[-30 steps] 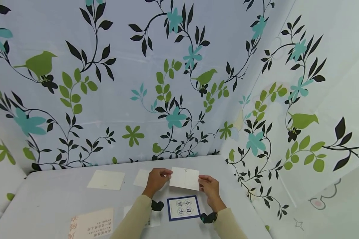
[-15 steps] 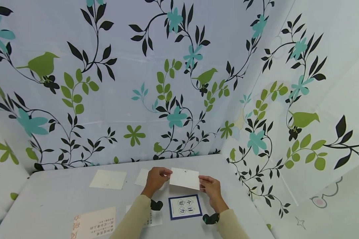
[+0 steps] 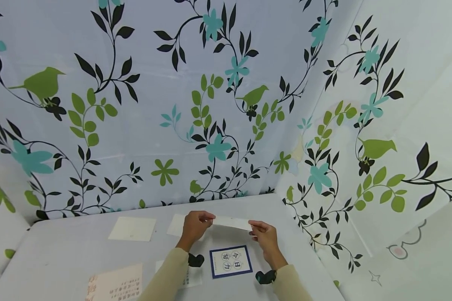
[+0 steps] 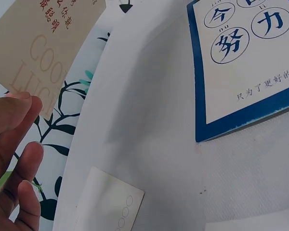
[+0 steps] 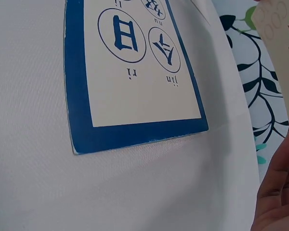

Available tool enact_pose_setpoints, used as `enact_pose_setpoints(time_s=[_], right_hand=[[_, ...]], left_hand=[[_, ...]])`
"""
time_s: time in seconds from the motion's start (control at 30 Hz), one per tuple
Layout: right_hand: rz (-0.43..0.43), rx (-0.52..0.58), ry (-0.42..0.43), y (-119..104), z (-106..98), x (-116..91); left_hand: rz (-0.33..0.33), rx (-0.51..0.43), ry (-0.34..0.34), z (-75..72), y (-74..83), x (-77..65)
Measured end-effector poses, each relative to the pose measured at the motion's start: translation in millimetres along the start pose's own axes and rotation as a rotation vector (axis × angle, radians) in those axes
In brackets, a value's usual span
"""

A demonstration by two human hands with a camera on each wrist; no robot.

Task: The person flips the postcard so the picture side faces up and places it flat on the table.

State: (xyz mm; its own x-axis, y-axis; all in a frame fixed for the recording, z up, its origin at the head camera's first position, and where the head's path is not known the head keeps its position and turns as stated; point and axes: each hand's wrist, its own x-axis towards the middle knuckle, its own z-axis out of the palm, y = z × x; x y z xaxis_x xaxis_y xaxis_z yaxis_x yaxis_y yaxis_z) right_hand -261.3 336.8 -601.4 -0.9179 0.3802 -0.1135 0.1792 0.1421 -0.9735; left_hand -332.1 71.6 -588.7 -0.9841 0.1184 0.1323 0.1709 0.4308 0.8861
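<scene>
My left hand and right hand hold a postcard up between them over the far part of the table. Each pinches one short side between thumb and fingers. From the head it appears almost edge-on, a thin pale strip. The left wrist view shows the postcard's other face, beige with red characters and large outlined letters. Below the hands, a blue-bordered card lies flat, printed with blue characters in circles. The right wrist view shows one end of this bordered card close by.
On the white table, a cream card lies at the back left. Another pale card is partly behind the left hand. A pinkish card with text lies at the front left. The left forearm covers part of another card. Patterned cloth hangs behind.
The postcard has tilted between the hands, from showing its broad white face to nearly edge-on. Both hands keep their grip in about the same place. The head view has shifted slightly.
</scene>
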Motion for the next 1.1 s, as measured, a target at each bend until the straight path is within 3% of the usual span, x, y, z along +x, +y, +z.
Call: enact_pose_setpoints(time_s=[0.3, 0.53, 1.1], right_hand=[[-0.005, 0.044, -0.005, -2, 3, 3], [-0.006, 0.046, 0.018, -5, 10, -1], [-0.053, 0.038, 0.043, -12, 16, 2]], left_hand=[[0.057, -0.046, 0.008, -5.5, 5.1, 0.2], [0.032, -0.059, 0.009, -8.7, 3.0, -0.7], [0.084, -0.098, 0.029, -20.2, 5.4, -4.2]])
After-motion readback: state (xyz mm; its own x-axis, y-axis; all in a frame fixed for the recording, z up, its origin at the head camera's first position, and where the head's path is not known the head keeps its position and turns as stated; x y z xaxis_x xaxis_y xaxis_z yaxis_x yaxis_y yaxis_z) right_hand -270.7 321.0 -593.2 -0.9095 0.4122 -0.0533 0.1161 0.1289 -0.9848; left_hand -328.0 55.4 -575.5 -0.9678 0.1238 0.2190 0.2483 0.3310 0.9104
